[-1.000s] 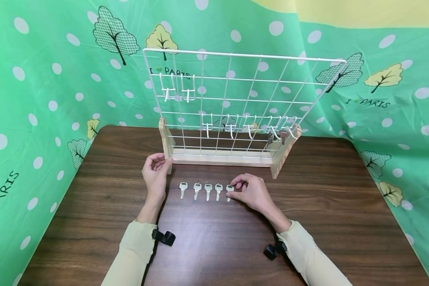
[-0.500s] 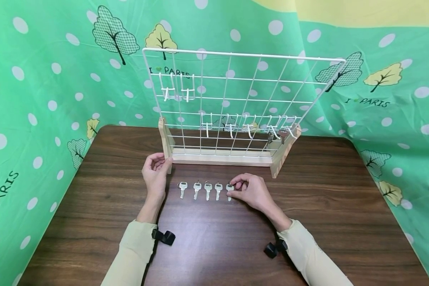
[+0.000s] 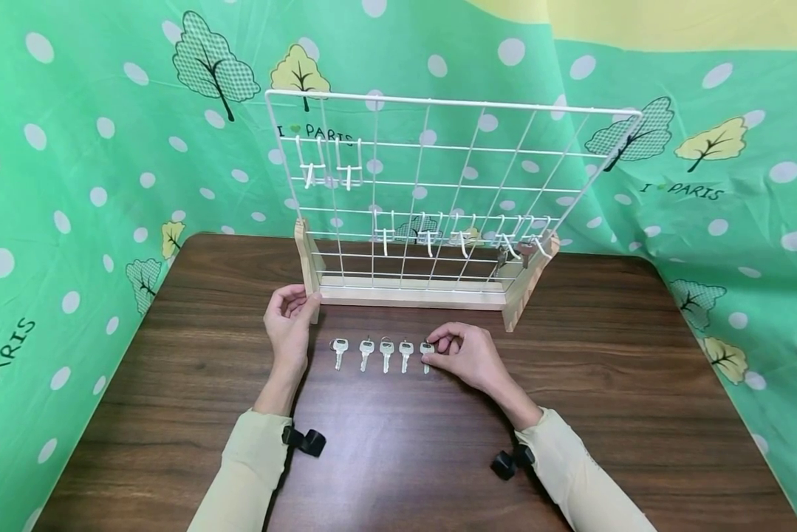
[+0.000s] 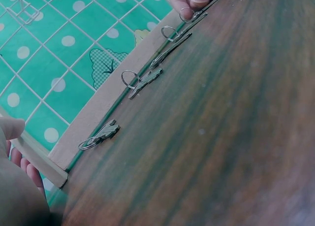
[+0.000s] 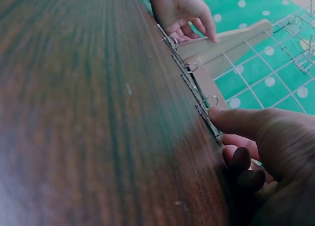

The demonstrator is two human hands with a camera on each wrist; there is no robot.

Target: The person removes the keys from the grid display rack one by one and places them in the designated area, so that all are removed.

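Note:
A white wire grid rack [image 3: 411, 299] with a wooden base stands on the table. My left hand [image 3: 288, 321] grips its left wooden leg between thumb and fingers, also seen in the left wrist view with the leg [image 4: 42, 164] between them. Several silver keys with small rings lie in a row before the rack, from the left key [image 3: 340, 353] to the right key [image 3: 427, 349]. At that right key, my right hand [image 3: 467, 358] pinches with thumb and forefinger, the thumb [image 5: 231, 120] low at the table in the right wrist view; the other fingers curl under.
White hooks hang on the grid: a pair at upper left [image 3: 312, 174] and several lower down, such as a middle hook [image 3: 428, 242]. Keys [image 3: 527, 253] hang at the lower right hooks. Behind the brown table [image 3: 205, 332] is a green patterned curtain [image 3: 139, 125].
Almost nothing differs. The right thumb and the right key have shifted very slightly; the left hand keeps its place on the rack leg.

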